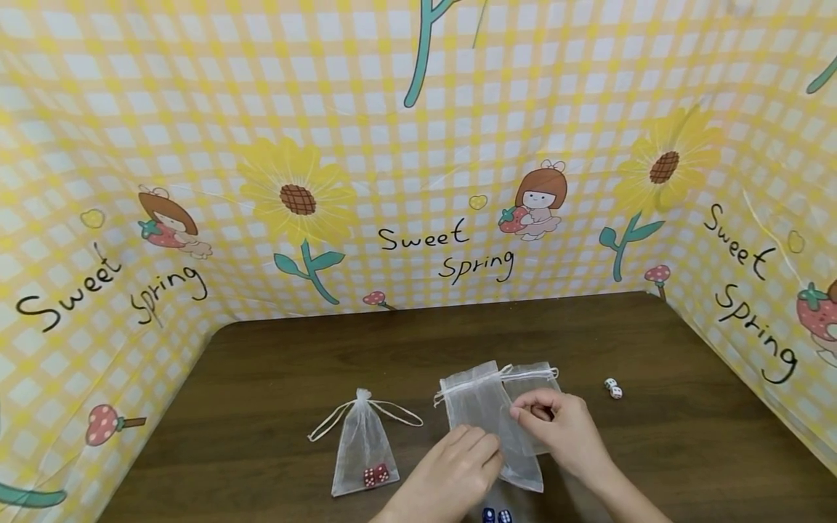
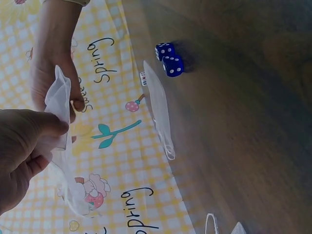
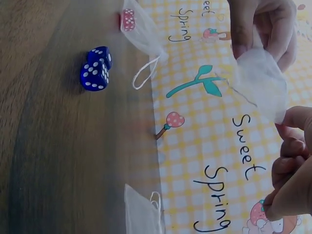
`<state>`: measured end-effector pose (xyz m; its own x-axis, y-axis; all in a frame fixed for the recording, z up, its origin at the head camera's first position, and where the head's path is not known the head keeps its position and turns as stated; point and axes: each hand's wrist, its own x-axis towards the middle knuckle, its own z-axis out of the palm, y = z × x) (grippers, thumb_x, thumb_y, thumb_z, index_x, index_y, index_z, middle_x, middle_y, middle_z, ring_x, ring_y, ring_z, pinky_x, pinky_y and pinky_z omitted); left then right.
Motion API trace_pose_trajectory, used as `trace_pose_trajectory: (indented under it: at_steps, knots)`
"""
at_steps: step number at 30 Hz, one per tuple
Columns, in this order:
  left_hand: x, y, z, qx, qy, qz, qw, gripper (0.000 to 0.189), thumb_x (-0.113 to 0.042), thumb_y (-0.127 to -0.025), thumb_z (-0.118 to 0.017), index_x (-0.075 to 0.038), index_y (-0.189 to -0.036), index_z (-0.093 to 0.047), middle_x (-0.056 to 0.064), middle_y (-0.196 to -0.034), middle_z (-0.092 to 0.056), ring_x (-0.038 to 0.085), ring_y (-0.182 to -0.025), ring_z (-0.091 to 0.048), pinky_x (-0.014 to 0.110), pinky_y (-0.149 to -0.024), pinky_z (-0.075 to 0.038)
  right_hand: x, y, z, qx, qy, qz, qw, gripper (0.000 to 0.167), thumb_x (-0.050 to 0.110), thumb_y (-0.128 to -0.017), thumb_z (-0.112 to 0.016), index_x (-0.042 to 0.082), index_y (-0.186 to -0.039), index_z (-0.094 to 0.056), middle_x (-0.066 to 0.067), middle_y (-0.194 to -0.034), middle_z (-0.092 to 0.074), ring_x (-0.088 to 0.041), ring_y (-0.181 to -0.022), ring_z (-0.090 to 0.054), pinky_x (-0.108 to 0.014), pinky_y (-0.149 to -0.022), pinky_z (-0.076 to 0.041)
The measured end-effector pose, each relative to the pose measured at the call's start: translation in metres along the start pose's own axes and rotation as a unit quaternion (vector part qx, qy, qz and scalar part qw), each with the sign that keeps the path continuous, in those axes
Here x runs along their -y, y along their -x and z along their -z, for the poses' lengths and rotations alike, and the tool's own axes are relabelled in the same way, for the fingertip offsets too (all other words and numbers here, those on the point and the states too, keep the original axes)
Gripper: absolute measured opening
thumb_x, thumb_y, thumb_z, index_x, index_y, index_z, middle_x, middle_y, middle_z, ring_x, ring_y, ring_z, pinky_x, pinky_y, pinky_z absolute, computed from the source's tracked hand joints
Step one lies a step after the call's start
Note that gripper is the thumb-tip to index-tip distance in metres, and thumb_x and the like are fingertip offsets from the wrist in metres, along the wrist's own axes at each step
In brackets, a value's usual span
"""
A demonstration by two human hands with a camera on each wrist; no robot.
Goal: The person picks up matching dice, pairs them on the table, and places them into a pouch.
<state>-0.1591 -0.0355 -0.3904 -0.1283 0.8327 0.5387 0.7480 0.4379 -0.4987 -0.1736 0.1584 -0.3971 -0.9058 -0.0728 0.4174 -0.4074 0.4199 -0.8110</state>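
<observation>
My left hand [image 1: 458, 461] grips a white sheer drawstring pouch [image 1: 474, 407], its thumb pressed on the fabric in the left wrist view. At the pouch's other edge, the fingertips of my right hand [image 1: 565, 432] pinch the fabric, the remaining fingers curled. The pouch [image 2: 61, 100] is held up above the table, its white cord toward the far end. A second sheer pouch [image 1: 532, 378] lies flat on the table behind the right hand. Below the hands, close to the front, sit two blue dice [image 3: 96, 68] with white dots.
To the left lies a sheer pouch [image 1: 362, 439] with its neck drawn together, cords spread out and two red dice [image 1: 375, 476] inside. Two white dice [image 1: 613, 388] sit at the right of the dark wooden table [image 1: 294, 363]. A yellow checked cloth [image 1: 418, 160] stands around the back and sides.
</observation>
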Motion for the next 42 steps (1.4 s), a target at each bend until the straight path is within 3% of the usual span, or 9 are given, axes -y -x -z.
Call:
trace_pose_trajectory:
  at_steps: [7,15,21,23,25,29,34,38,42]
  knots:
    - [0.001,0.002,0.0,0.019,0.012,0.014,0.9997,0.024,-0.005,-0.081,-0.039,-0.014,-0.08,-0.061,-0.004,-0.08,-0.047,0.011,-0.077,-0.045,0.022,-0.072,-0.038,0.008,0.002,-0.001,-0.036,0.016,0.077,0.9963,0.017,-0.004,-0.071,-0.073,0.012,-0.074,-0.067,0.011,-0.054,-0.036,0.001,-0.052,-0.034,-0.02,-0.043,-0.03]
    - [0.0,0.004,0.001,0.039,0.032,0.034,0.9981,0.008,-0.018,-0.081,-0.056,-0.014,-0.082,-0.062,-0.005,-0.082,-0.049,0.011,-0.078,-0.045,0.023,-0.074,-0.038,0.008,0.005,-0.001,-0.076,0.019,0.08,0.9937,0.019,-0.008,-0.068,-0.073,0.009,-0.072,-0.066,0.007,-0.053,-0.034,-0.003,-0.053,-0.033,-0.025,-0.051,-0.029]
    - [0.002,0.007,0.001,0.025,0.052,0.054,0.9969,0.019,-0.032,-0.077,-0.066,-0.014,-0.082,-0.062,-0.004,-0.085,-0.051,0.011,-0.078,-0.048,0.023,-0.074,-0.039,-0.002,0.003,0.002,-0.11,0.062,0.15,0.9806,0.01,0.009,-0.074,-0.074,0.016,-0.075,-0.067,0.01,-0.055,-0.031,-0.004,-0.054,-0.032,-0.022,-0.06,-0.026]
    - [0.005,0.007,0.001,0.007,0.073,0.078,0.9942,0.017,-0.027,-0.076,-0.069,-0.013,-0.083,-0.064,-0.003,-0.086,-0.053,0.011,-0.078,-0.05,0.023,-0.072,-0.04,-0.005,0.002,0.004,-0.119,0.078,0.181,0.9732,0.007,0.02,-0.079,-0.071,0.016,-0.075,-0.067,0.011,-0.055,-0.031,-0.003,-0.054,-0.031,-0.021,-0.061,-0.025]
    - [0.008,0.008,0.001,-0.016,0.094,0.116,0.9887,0.014,-0.023,-0.076,-0.069,-0.011,-0.083,-0.066,-0.003,-0.085,-0.056,0.012,-0.076,-0.051,0.024,-0.069,-0.04,-0.007,0.002,0.005,-0.125,0.082,0.196,0.9692,0.016,0.03,-0.082,-0.067,0.015,-0.075,-0.067,0.012,-0.055,-0.03,-0.001,-0.054,-0.03,-0.021,-0.063,-0.024]
    - [0.013,0.009,0.001,-0.077,0.107,0.21,0.9688,0.015,-0.021,-0.086,-0.058,-0.011,-0.08,-0.067,-0.004,-0.081,-0.058,0.012,-0.072,-0.052,0.025,-0.065,-0.039,-0.008,0.002,0.006,-0.139,0.078,0.219,0.9626,0.023,0.034,-0.084,-0.064,0.012,-0.075,-0.066,0.011,-0.055,-0.031,-0.001,-0.054,-0.029,-0.022,-0.065,-0.023]
    - [0.018,0.009,0.005,-0.128,0.117,0.332,0.9271,0.016,-0.02,-0.09,-0.053,-0.009,-0.086,-0.065,0.0,-0.088,-0.059,0.016,-0.075,-0.054,0.028,-0.066,-0.042,-0.007,0.004,0.005,-0.154,0.063,0.257,0.9519,0.025,0.034,-0.085,-0.063,0.011,-0.074,-0.066,0.01,-0.055,-0.032,-0.003,-0.055,-0.03,-0.022,-0.065,-0.021]
    - [0.022,0.005,0.012,-0.096,0.168,0.404,0.8944,0.015,-0.016,-0.087,-0.06,-0.009,-0.1,-0.061,0.003,-0.101,-0.057,0.018,-0.09,-0.056,0.034,-0.075,-0.047,0.002,0.004,0.005,-0.157,0.047,0.275,0.9474,0.03,0.034,-0.086,-0.061,0.008,-0.072,-0.065,0.009,-0.055,-0.033,-0.005,-0.054,-0.03,-0.022,-0.064,-0.021]
    - [0.022,0.002,0.018,-0.046,0.246,0.427,0.869,0.014,-0.02,-0.092,-0.056,-0.014,-0.104,-0.06,-0.003,-0.106,-0.059,0.014,-0.1,-0.056,0.035,-0.082,-0.047,0.018,0.005,0.006,-0.152,0.033,0.286,0.9455,0.033,0.033,-0.087,-0.06,0.006,-0.069,-0.064,0.009,-0.055,-0.034,-0.006,-0.054,-0.03,-0.022,-0.065,-0.021]
